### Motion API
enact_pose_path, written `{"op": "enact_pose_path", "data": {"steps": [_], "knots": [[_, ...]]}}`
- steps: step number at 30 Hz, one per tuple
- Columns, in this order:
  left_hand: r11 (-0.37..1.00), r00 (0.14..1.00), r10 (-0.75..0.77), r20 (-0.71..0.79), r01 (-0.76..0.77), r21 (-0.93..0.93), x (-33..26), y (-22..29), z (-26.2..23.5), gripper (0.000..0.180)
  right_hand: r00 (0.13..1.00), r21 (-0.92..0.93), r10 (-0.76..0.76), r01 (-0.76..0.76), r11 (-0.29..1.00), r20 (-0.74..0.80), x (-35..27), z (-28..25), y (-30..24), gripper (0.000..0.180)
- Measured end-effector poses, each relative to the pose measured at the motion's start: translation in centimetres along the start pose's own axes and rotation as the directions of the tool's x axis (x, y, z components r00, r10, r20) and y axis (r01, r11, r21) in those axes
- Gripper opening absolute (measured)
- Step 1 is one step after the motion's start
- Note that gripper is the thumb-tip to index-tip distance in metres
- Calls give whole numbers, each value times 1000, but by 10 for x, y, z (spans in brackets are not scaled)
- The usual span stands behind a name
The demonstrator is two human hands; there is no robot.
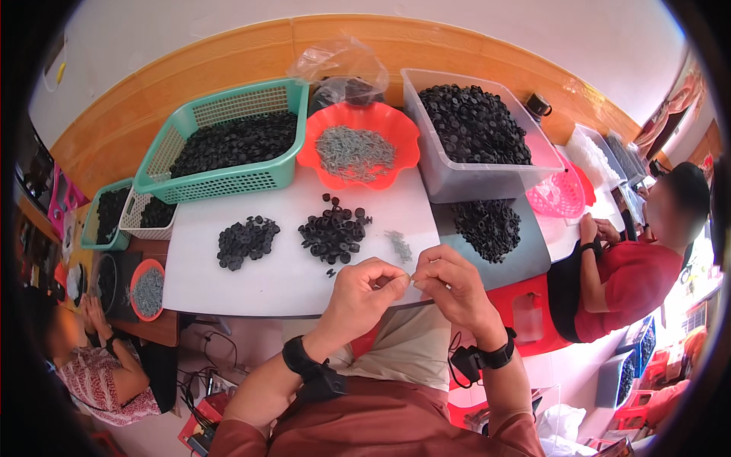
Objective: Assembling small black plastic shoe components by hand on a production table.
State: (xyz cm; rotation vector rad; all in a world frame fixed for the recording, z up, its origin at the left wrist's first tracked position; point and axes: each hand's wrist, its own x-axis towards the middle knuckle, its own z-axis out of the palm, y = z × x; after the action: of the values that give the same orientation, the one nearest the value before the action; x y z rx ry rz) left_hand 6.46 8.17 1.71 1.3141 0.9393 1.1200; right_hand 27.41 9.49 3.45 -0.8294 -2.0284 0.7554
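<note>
My left hand (369, 293) and my right hand (449, 283) meet fingertip to fingertip over the near edge of the white table (205, 286). Both are closed in a pinch, and what lies between the fingers is too small to make out. Just beyond them is a small heap of thin grey metal pins or screws (398, 246). To its left sits a loose pile of black knob-like pieces (335, 232), with one stray black piece (330, 273) close to my left hand. Farther left rests another pile of flatter black pieces (247, 242).
Along the back stand a green basket (221, 183), an orange-red scalloped bowl (358, 183) of metal pins and a clear bin (487, 179), basket and bin holding black parts. A black heap (487, 228) lies at right. People sit at left (114, 373) and right (628, 289).
</note>
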Motion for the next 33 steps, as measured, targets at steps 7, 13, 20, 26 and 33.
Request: {"op": "enact_pose_path", "data": {"steps": [7, 13, 20, 26, 33], "knots": [[987, 992, -119, 31, 122, -101, 1, 3, 2, 13, 964, 415, 266, -252, 874, 25, -7, 6, -3, 4], [991, 998, 51, -46, -45, 129, 2, 1, 6, 14, 961, 298, 275, -255, 920, -26, -10, 8, -1, 7], [959, 983, 167, -81, -142, 246, 0, 7, 12, 13, 970, 206, 189, -156, 966, -150, -10, 13, 2, 6], [956, 985, 160, -59, -140, 256, 1, 5, 10, 13, 967, 227, 217, -184, 956, -131, -8, 11, 0, 7], [950, 980, 188, -67, -164, 266, 0, 9, 11, 12, 970, 5, 171, -172, 985, -175, -10, 13, 1, 5]]}}
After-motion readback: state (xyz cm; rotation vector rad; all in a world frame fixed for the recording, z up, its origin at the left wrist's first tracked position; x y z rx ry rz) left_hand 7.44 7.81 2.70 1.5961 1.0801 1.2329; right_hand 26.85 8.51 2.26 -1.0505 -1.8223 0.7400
